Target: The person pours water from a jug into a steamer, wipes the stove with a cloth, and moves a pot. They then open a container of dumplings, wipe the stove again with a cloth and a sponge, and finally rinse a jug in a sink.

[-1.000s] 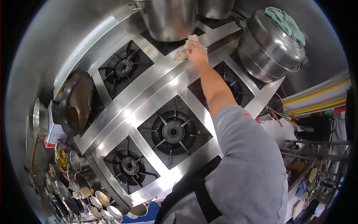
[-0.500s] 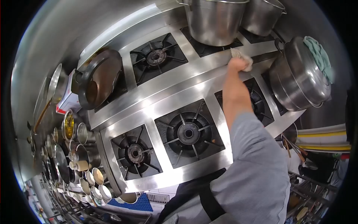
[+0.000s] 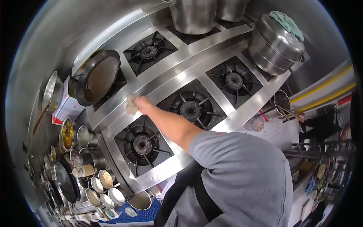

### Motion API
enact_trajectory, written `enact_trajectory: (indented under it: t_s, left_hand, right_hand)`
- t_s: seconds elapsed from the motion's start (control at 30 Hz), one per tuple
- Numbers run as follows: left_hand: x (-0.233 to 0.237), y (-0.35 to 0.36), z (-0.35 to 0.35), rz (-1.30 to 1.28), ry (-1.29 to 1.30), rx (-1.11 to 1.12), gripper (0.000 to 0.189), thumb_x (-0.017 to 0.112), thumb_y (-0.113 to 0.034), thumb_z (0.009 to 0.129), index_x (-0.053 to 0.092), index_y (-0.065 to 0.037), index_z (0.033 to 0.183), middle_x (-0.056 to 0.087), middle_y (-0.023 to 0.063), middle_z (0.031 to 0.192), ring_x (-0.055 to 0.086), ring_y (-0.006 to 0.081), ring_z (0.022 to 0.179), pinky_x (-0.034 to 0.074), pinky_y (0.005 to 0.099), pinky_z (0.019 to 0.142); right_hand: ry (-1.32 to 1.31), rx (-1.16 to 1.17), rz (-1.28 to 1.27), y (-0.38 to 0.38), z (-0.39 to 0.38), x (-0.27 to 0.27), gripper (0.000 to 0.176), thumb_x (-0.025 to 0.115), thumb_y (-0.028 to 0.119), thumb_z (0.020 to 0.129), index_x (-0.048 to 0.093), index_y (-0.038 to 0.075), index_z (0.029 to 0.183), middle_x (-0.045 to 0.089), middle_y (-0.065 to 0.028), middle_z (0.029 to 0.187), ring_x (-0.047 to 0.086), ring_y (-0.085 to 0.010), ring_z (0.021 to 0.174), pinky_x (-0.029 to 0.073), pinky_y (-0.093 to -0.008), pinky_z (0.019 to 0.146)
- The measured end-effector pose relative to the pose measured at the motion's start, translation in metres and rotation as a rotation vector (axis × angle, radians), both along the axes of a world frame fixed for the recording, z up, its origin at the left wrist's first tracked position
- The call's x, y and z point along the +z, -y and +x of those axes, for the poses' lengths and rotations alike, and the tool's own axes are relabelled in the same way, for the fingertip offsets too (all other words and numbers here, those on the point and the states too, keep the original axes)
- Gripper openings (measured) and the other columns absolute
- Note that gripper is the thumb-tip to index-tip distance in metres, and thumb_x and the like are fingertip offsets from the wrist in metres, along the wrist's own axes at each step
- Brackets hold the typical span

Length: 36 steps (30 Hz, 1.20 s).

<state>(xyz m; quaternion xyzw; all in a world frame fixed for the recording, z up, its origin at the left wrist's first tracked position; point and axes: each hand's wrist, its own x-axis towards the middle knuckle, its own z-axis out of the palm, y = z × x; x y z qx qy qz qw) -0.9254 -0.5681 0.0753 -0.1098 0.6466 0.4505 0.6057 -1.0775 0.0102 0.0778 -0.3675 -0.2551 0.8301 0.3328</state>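
Observation:
My right hand (image 3: 141,104) is closed on a pale, crumpled cloth (image 3: 131,105). The cloth presses on the steel strip of the stove (image 3: 166,85), near its left end, where the raised back level meets the front. Just in front of the hand is the front left burner (image 3: 142,145). My forearm passes over the edge of the front middle burner (image 3: 191,109). My left hand is out of view.
A dark wok (image 3: 101,79) rests on the back left burner. Large steel pots (image 3: 193,17) stand at the back, and a lidded pot (image 3: 278,45) with a green cloth (image 3: 287,24) on top sits at the right. Left are small containers (image 3: 106,178), a squeeze bottle (image 3: 84,171) and a box (image 3: 68,104).
My right hand has swept left with the cloth, from beside the big back pot to the left part of the stove. The view has shifted as well.

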Motion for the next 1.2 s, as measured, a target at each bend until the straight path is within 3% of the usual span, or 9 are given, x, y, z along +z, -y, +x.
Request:
enact_trajectory:
  t_s: [0.1,0.17,0.2,0.3,0.37,0.5,0.7,0.93,1.2]
  left_hand:
    - [0.018,0.017,-0.023,0.086,-0.044,0.095,0.059,0.046,-0.049,0.098,0.040,-0.016,0.147,0.051,0.0160,0.137,0.053,0.0288,0.120,0.044,0.0392,0.098]
    - [0.037,0.006,-0.040,0.239,-0.173,0.172,0.059,0.046,-0.050,0.098,0.040,-0.017,0.147,0.050,0.0162,0.138,0.053,0.0290,0.120,0.044,0.0392,0.098]
    - [0.047,-0.007,-0.048,0.329,-0.264,0.217,0.059,0.046,-0.050,0.098,0.039,-0.017,0.147,0.050,0.0163,0.138,0.053,0.0292,0.120,0.044,0.0392,0.098]
    - [0.096,-0.075,-0.055,0.238,-0.429,0.616,0.061,0.041,-0.048,0.102,0.033,-0.011,0.149,0.042,0.0185,0.145,0.049,0.0336,0.125,0.041,0.0424,0.103]
    - [0.078,-0.072,-0.071,0.285,-0.650,0.469,0.059,0.041,-0.045,0.103,0.033,-0.008,0.149,0.043,0.0190,0.145,0.047,0.0348,0.127,0.040,0.0435,0.104]
    - [0.070,-0.070,-0.093,0.320,-1.125,0.279,0.056,0.046,-0.030,0.103,0.033,0.000,0.148,0.041,0.0236,0.146,0.043,0.0391,0.133,0.035,0.0445,0.109]
    - [0.027,-0.083,-0.120,-0.076,-1.932,-0.367,0.068,0.051,-0.014,0.092,0.022,-0.001,0.152,0.023,0.0276,0.155,0.021,0.0480,0.142,0.014,0.0572,0.116]
    - [-0.029,-0.065,-0.110,-0.152,-1.722,-0.667,0.069,0.049,-0.016,0.092,0.019,0.000,0.152,0.019,0.0284,0.156,0.019,0.0565,0.139,0.021,0.0609,0.113]
    - [-0.011,-0.087,-0.102,-0.375,-1.806,-0.563,0.058,0.056,-0.018,0.087,0.042,-0.001,0.141,0.038,0.0200,0.145,0.038,0.0411,0.132,0.034,0.0536,0.105]
  right_hand:
    - [0.062,0.352,0.057,0.102,0.007,0.028,0.012,0.056,0.010,0.084,0.066,0.005,0.082,0.064,-0.0089,0.073,0.062,-0.0206,0.065,0.049,-0.0388,0.052]
    - [0.274,0.427,0.846,0.186,0.021,0.033,0.009,0.063,0.013,0.080,0.067,0.005,0.082,0.065,-0.0071,0.075,0.058,-0.0170,0.061,0.047,-0.0369,0.055]
    - [0.295,0.543,0.599,0.235,0.032,0.039,0.011,0.066,0.014,0.076,0.068,0.005,0.082,0.066,-0.0075,0.075,0.059,-0.0163,0.063,0.047,-0.0370,0.057]
    - [0.191,0.892,0.904,0.351,0.068,0.018,0.018,0.064,0.012,0.070,0.070,0.002,0.085,0.069,-0.0147,0.075,0.067,-0.0223,0.070,0.051,-0.0407,0.064]
    - [0.237,1.247,1.182,0.381,0.087,0.037,0.019,0.062,0.011,0.073,0.070,0.003,0.087,0.069,-0.0178,0.081,0.068,-0.0280,0.076,0.051,-0.0413,0.068]
    - [-0.232,1.184,1.156,0.353,0.075,0.030,0.032,0.070,0.020,0.072,0.072,0.004,0.101,0.071,-0.0134,0.078,0.067,-0.0204,0.069,0.049,-0.0372,0.061]
    - [0.112,0.997,0.778,0.271,0.146,0.053,0.028,0.066,0.017,0.088,0.070,0.001,0.110,0.074,-0.0108,0.099,0.070,-0.0127,0.083,0.055,-0.0286,0.074]
    - [0.530,0.576,0.810,0.252,0.267,0.030,0.027,0.060,0.023,0.092,0.074,0.001,0.098,0.074,-0.0082,0.083,0.068,-0.0128,0.072,0.054,-0.0290,0.067]
    - [0.739,0.377,0.792,0.254,0.380,0.034,0.030,0.058,0.028,0.094,0.072,0.003,0.100,0.073,-0.0123,0.089,0.069,-0.0247,0.077,0.052,-0.0376,0.072]
